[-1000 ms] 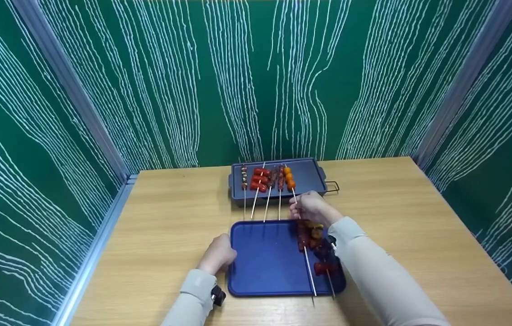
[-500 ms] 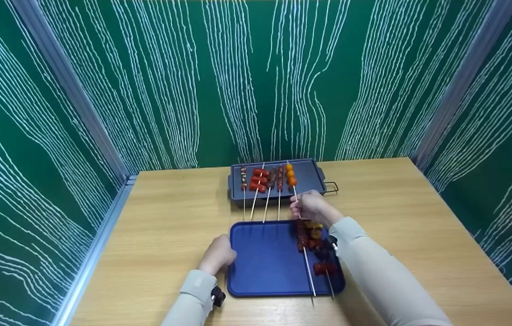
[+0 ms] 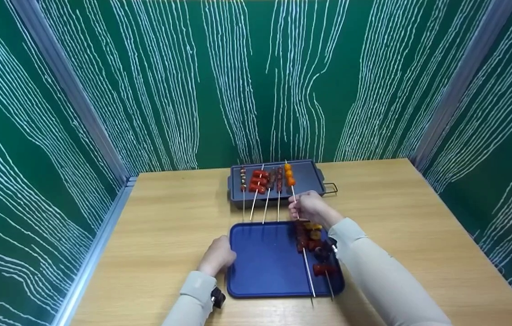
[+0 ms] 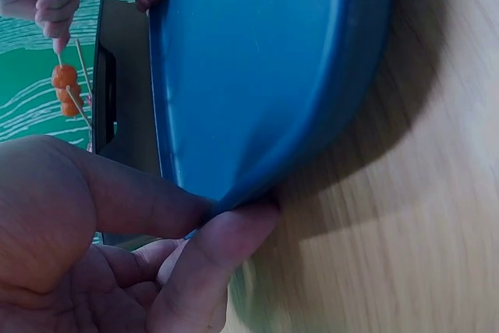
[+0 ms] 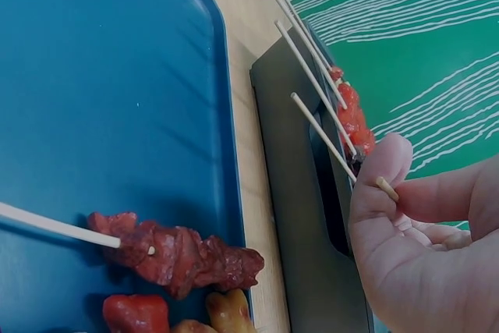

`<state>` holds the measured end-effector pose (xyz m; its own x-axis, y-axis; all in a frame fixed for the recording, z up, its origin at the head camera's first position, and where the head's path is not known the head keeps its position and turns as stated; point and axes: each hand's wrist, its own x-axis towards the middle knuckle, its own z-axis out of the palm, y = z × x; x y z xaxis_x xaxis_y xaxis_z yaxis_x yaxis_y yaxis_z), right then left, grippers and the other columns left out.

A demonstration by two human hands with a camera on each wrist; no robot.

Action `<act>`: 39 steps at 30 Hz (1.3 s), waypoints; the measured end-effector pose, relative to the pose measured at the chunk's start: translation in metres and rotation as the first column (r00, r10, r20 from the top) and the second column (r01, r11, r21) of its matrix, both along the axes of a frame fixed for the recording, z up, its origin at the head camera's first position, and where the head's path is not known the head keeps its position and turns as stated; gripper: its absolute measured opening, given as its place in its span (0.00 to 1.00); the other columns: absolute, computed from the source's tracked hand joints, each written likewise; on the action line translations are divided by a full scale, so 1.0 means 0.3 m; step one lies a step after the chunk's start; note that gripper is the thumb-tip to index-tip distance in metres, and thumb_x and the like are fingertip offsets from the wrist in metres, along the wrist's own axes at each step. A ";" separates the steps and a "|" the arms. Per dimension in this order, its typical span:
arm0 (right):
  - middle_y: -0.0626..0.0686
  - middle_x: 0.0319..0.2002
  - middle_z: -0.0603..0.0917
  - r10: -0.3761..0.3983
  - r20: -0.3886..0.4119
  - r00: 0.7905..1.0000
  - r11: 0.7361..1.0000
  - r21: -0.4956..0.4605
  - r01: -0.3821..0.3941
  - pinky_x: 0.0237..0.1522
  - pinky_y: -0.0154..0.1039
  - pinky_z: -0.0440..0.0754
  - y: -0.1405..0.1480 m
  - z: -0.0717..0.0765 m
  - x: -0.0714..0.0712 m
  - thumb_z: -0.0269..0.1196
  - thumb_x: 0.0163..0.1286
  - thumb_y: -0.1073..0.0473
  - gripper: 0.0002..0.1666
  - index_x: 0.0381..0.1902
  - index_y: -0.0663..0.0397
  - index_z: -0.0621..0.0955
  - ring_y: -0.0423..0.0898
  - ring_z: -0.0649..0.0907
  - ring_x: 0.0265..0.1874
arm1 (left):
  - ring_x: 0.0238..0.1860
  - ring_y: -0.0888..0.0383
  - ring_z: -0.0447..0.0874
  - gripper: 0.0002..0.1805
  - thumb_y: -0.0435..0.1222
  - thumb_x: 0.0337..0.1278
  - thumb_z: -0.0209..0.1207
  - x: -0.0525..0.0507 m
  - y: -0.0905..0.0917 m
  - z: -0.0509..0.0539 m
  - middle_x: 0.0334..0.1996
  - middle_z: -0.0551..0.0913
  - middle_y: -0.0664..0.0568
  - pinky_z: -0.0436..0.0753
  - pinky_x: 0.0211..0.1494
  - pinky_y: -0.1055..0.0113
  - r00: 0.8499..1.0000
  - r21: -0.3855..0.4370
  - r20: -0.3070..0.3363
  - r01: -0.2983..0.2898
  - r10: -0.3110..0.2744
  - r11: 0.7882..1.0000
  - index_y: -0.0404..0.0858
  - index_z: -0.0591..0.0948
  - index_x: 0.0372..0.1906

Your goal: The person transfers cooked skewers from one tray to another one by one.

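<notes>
My left hand [image 3: 217,256] pinches the left rim of a blue tray [image 3: 265,262] between thumb and finger; the left wrist view shows this grip close up. At the grill's front edge my right hand [image 3: 312,208] pinches the stick of a skewer with orange balls [image 3: 289,174], which point away over a dark grill pan [image 3: 306,179]. Only the stick's end shows in the right wrist view. On the tray's right side lie a dark red meat skewer [image 5: 179,255] and a skewer with a red piece [image 3: 323,270], partly hidden by my right forearm.
Several skewers rest on the grill pan with sticks overhanging its front: red sausages [image 3: 259,181], small mixed pieces [image 3: 243,179] and thin red meat [image 3: 279,179] among them. A wire handle [image 3: 331,187] sticks out at the pan's right. Green patterned walls [image 3: 283,90] enclose the wooden table [image 3: 169,213].
The orange-ball skewer has shifted slightly away from me over the pan, its angle changing a little. My right hand has barely moved, and my left hand still holds the tray.
</notes>
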<state>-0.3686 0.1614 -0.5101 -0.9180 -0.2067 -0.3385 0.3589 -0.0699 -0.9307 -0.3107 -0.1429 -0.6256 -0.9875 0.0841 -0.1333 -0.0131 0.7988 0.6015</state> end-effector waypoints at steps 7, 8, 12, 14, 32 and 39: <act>0.51 0.24 0.81 0.021 -0.018 1.000 1.000 0.019 -0.020 0.28 0.34 0.82 0.002 0.007 0.016 0.45 0.74 0.80 0.14 0.49 0.67 0.74 0.43 0.78 0.23 | 0.32 0.50 0.83 0.12 0.28 0.53 0.57 -0.044 -0.026 -0.092 0.35 0.84 0.44 0.85 0.32 0.58 1.000 0.022 -0.029 0.012 -0.011 1.000 0.30 0.81 0.44; 0.51 0.24 0.81 0.020 -0.016 1.000 1.000 0.019 -0.020 0.28 0.34 0.82 0.002 0.007 0.017 0.45 0.73 0.80 0.14 0.48 0.67 0.74 0.43 0.78 0.23 | 0.31 0.50 0.83 0.11 0.28 0.53 0.57 -0.044 -0.027 -0.093 0.35 0.84 0.44 0.85 0.29 0.59 1.000 0.031 -0.027 0.012 -0.011 0.999 0.31 0.81 0.43; 0.51 0.24 0.80 0.023 -0.015 1.000 1.000 0.010 -0.023 0.29 0.34 0.82 0.007 0.005 0.019 0.45 0.72 0.81 0.15 0.48 0.67 0.74 0.42 0.78 0.23 | 0.22 0.50 0.83 0.07 0.26 0.54 0.54 -0.021 -0.021 -0.056 0.31 0.82 0.43 0.83 0.19 0.59 1.000 0.092 0.012 0.001 -0.002 0.996 0.32 0.79 0.38; 0.51 0.25 0.80 0.022 -0.017 1.000 1.000 0.017 -0.022 0.30 0.34 0.83 0.010 0.006 0.023 0.45 0.72 0.81 0.15 0.48 0.67 0.74 0.42 0.79 0.23 | 0.22 0.50 0.82 0.06 0.27 0.54 0.53 0.001 -0.013 -0.017 0.31 0.82 0.43 0.82 0.18 0.61 1.000 0.100 0.017 -0.004 0.002 0.995 0.34 0.79 0.37; 0.53 0.29 0.82 0.020 -0.005 1.000 0.999 0.048 -0.020 0.33 0.37 0.90 0.014 0.026 0.059 0.47 0.73 0.80 0.16 0.52 0.68 0.75 0.45 0.83 0.27 | 0.25 0.49 0.82 0.06 0.25 0.59 0.51 0.114 0.002 0.165 0.35 0.78 0.42 0.86 0.19 0.59 0.992 0.227 0.115 -0.072 0.046 0.971 0.34 0.76 0.39; 0.52 0.28 0.82 0.038 -0.017 0.999 0.999 0.031 -0.038 0.31 0.35 0.89 0.017 0.034 0.077 0.47 0.73 0.79 0.15 0.52 0.68 0.74 0.44 0.83 0.26 | 0.22 0.53 0.80 0.07 0.24 0.55 0.49 0.107 0.000 0.157 0.27 0.77 0.47 0.84 0.18 0.62 0.997 0.230 0.072 -0.024 0.008 0.973 0.37 0.74 0.31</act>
<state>-0.3455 0.1665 -0.4999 -0.9156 -0.2310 -0.3291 0.3443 -0.0275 -0.9385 -0.2787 -0.1430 -0.5784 -0.9778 0.1048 -0.1814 -0.0738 0.6381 0.7664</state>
